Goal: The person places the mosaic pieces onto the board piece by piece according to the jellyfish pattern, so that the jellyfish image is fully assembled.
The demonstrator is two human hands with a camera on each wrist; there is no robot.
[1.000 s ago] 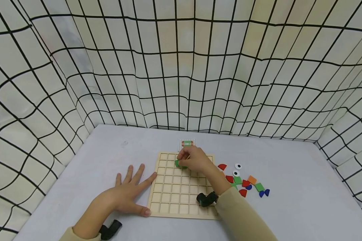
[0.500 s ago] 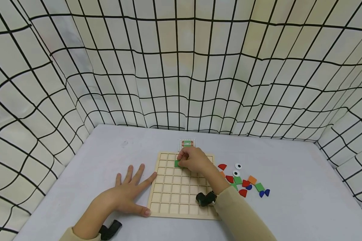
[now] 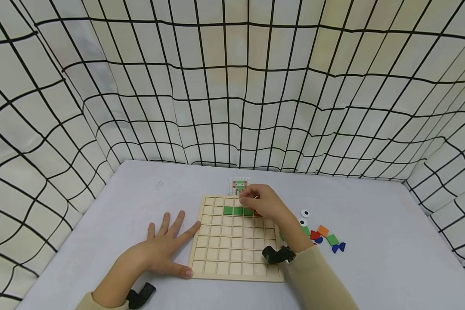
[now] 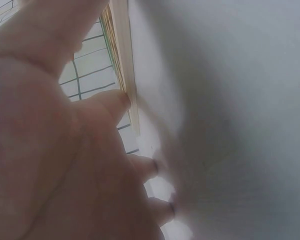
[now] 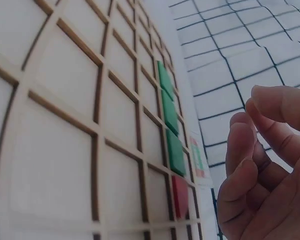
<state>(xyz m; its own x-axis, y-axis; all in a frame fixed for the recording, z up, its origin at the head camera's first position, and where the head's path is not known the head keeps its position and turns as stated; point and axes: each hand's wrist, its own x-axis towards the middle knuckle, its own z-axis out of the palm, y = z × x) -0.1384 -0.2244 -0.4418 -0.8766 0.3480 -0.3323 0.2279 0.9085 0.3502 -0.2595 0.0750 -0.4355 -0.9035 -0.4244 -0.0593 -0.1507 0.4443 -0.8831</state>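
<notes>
My left hand lies with spread fingers on the white table, its index finger and thumb at the left edge of the wooden grid board. In the left wrist view, a finger touches the board's side. Over the board's upper right part hovers my right hand, fingers loosely bent. The right wrist view shows nothing between thumb and fingers of this hand. Three green squares sit side by side in one row. A red piece lies in the adjoining cell, partly covered by the hand in the head view.
A small pattern card lies behind the board. Loose pieces are scattered to its right: white discs with black dots, an orange square, a green square and blue half-discs. Black netting surrounds the table.
My right hand has moved a little right and lifted off the green squares, so all three and a red piece now show. My left hand has stayed put.
</notes>
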